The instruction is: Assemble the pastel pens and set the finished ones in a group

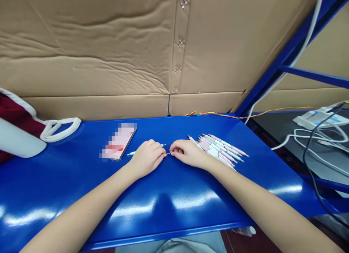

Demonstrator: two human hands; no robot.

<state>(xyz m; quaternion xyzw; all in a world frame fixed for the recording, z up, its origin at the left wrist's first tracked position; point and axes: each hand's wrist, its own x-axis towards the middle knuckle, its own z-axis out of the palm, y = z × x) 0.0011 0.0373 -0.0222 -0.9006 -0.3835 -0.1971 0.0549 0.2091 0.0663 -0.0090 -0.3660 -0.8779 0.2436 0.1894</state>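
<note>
A glossy blue metal table point(191, 198) is carrying everything here, its surface catching long white reflections. A slim smartphone point(119, 141) with a pixelated pink screen is lying at a slant near the middle, while a fanned bunch of slender white and pastel pens point(220, 150) is resting right of centre. A maroon-and-white cloth bag point(19, 125) with looped white handles is slumping over the left end, and a thin orange-and-yellow wire point(212, 115) is trailing along the far edge.
</note>
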